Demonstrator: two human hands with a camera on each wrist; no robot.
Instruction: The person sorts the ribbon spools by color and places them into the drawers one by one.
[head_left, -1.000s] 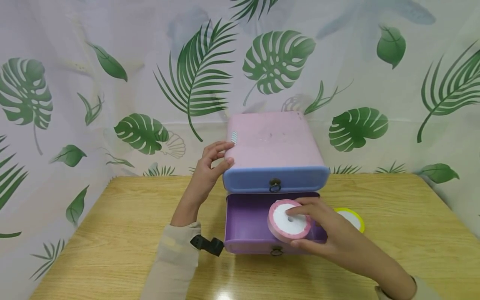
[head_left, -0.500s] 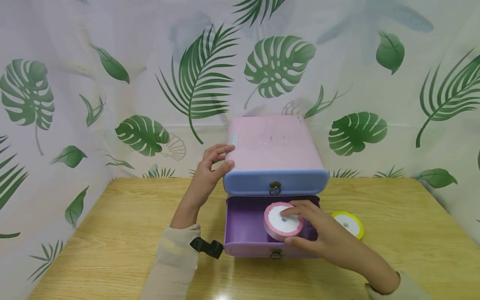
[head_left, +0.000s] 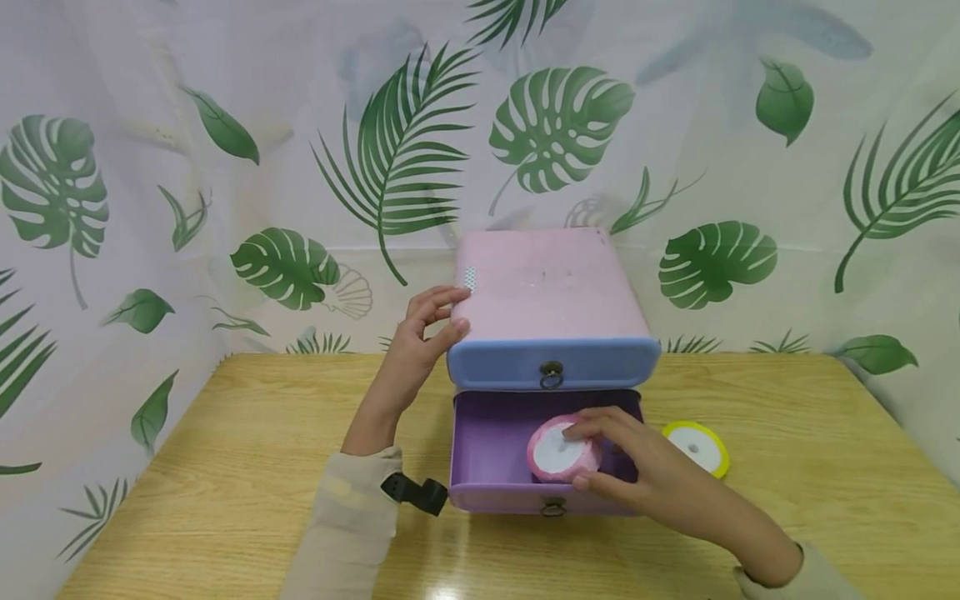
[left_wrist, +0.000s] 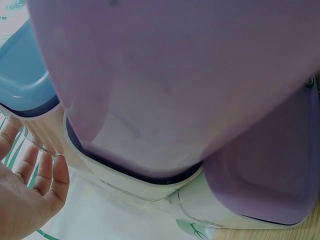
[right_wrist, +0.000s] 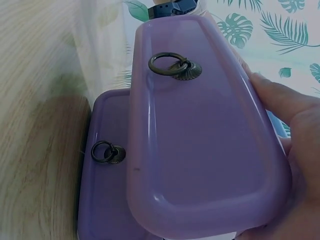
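Observation:
A small cabinet with a pink top (head_left: 547,283) has a blue upper drawer (head_left: 495,364), which is pushed in. Below it, a purple drawer (head_left: 487,498) is pulled out. My right hand (head_left: 652,462) reaches over this drawer's right side and holds a pink-edged ribbon spool (head_left: 551,452) with a white face. The spool is tilted inside the drawer, and one fingertip lies on its face. My left hand (head_left: 408,354) rests on the cabinet's left edge, with fingers and thumb touching the pink top. From the right wrist view, the purple drawer's front (right_wrist: 210,135) hides the spool.
A yellow-edged ribbon spool (head_left: 708,446) lies on the wooden table (head_left: 810,467), right of the drawer. Another purple drawer front with a ring pull (right_wrist: 107,190) is visible lower down in the right wrist view. Behind the table hangs a leaf-patterned cloth (head_left: 300,150).
My right hand has moved slightly left and lowered the pink ribbon spool deeper into the purple drawer, where it now tilts more. The left hand stays on the cabinet.

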